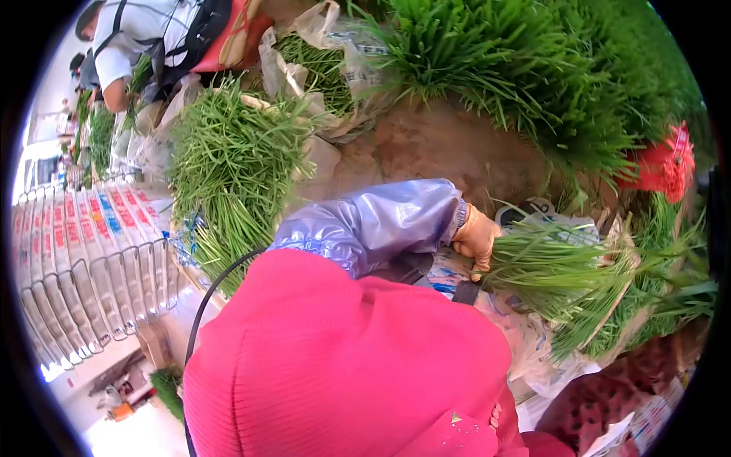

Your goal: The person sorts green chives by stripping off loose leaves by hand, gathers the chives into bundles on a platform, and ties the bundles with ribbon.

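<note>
My left hand [475, 238], in an orange-tan glove below a shiny blue-purple sleeve, is closed around the near end of a loose bunch of long green stalks [552, 263]. The bunch points right, over more greens and plastic sheeting. Pink ribbed clothing [343, 350] fills the lower middle and hides much of what lies beneath. My right hand cannot be made out.
A large green heap [525, 61] spans the upper right. Another green pile [236, 160] lies left of the sleeve, near a wire rack [95, 282]. A person in white [145, 38] is at the upper left. Red cloth [662, 164] shows at right.
</note>
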Tool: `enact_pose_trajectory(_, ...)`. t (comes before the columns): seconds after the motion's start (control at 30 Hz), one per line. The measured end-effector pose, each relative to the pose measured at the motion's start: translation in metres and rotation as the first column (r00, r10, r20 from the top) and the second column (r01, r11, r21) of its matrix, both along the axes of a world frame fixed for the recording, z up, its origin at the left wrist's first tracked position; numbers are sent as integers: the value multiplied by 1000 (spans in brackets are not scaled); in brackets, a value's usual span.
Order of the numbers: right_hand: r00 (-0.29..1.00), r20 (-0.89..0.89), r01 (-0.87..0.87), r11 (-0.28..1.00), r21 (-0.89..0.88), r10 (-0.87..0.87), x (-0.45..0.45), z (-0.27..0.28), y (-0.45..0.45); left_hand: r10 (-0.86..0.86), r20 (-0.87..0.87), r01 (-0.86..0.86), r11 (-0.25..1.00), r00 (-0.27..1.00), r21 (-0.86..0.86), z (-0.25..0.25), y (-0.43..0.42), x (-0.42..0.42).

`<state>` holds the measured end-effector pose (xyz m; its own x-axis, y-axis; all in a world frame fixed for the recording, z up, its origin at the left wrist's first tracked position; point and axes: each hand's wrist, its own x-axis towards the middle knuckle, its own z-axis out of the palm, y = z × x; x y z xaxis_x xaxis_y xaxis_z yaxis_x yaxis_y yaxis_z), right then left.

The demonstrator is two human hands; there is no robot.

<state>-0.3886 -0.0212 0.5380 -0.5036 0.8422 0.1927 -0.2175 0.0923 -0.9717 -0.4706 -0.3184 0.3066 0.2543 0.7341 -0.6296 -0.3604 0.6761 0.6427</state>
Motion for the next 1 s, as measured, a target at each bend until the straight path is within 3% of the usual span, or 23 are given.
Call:
enact_pose_trajectory(0.07, 990, 11, -142, 989, 40, 142, -46, 15, -18, 4, 13, -5, 998, 1000, 63, -9, -4, -1)
enact_pose_trajectory(0.13, 953, 55, -301, 952, 57, 298, -90, 25, -45, 32, -3, -32, 999, 999, 23, -9, -10, -3)
enact_pose_trajectory(0.23, 819, 226, -543, 840, 7, 528, -142, 26, -106, 51, -76, -51, 999, 996, -4, -2, -12, -4)
enact_pose_trajectory(0.3, 560, 441, -729, 670, -140, 701, -156, 9, -164, -25, -166, 39, 996, 986, 80, 1, -18, -9)
enact_pose_trajectory(0.33, 340, 497, -838, 497, -225, 799, -155, -4, -198, -12, -157, 25, 996, 988, 81, 3, -22, -11)
enact_pose_trajectory(0.4, 91, 568, -889, 324, -324, 818, -157, -39, -231, -45, -166, 72, 985, 985, 156, 4, -28, -13)
enact_pose_trajectory(0.43, 109, 500, -894, 304, -328, 859, -154, -57, -242, 75, 83, -89, 978, 994, 188, -66, -6, 11)
enact_pose_trajectory(0.47, -15, 666, -884, 301, -357, 746, -154, -68, -243, 72, 88, -89, 976, 994, 198, -102, 4, 24)
enact_pose_trajectory(0.5, -164, 786, -877, 277, -393, 596, -155, -79, -245, 109, 68, -121, 969, 992, 214, -110, 5, 24)
enact_pose_trajectory(0.6, -267, 780, -901, 141, -411, 566, -153, -117, -237, 110, -51, -96, 970, 993, 224, -75, -8, 16)
enact_pose_trajectory(0.63, -252, 787, -902, 158, -402, 564, -158, -114, -243, 80, -88, -59, 973, 993, 223, -60, -11, 7)
enact_pose_trajectory(0.73, -222, 846, -966, 10, -260, 485, -192, -95, -291, -27, -189, 64, 978, 982, 196, -15, -21, -13)
enact_pose_trajectory(0.77, -216, 831, -971, -20, -239, 512, -207, -91, -310, -65, -61, 70, 994, 996, 86, -13, -22, -14)
enact_pose_trajectory(0.83, 16, 847, -985, -137, 105, 532, -230, -90, -336, -24, -117, 41, 989, 993, 141, -34, -12, -4)
enact_pose_trajectory(0.87, -73, 917, -993, -115, -29, 393, -241, -65, -352, 45, -153, -14, 979, 987, 202, -54, -4, 9)
enact_pose_trajectory(0.97, 311, 821, -936, 6, 352, 479, -246, -76, -356, 305, -224, -205, 903, 926, 378, -116, 3, 41)
enact_pose_trajectory(1.0, 412, 731, -879, 25, 477, 544, -237, -80, -344, 283, -75, -245, 914, 956, 324, -97, -5, 32)
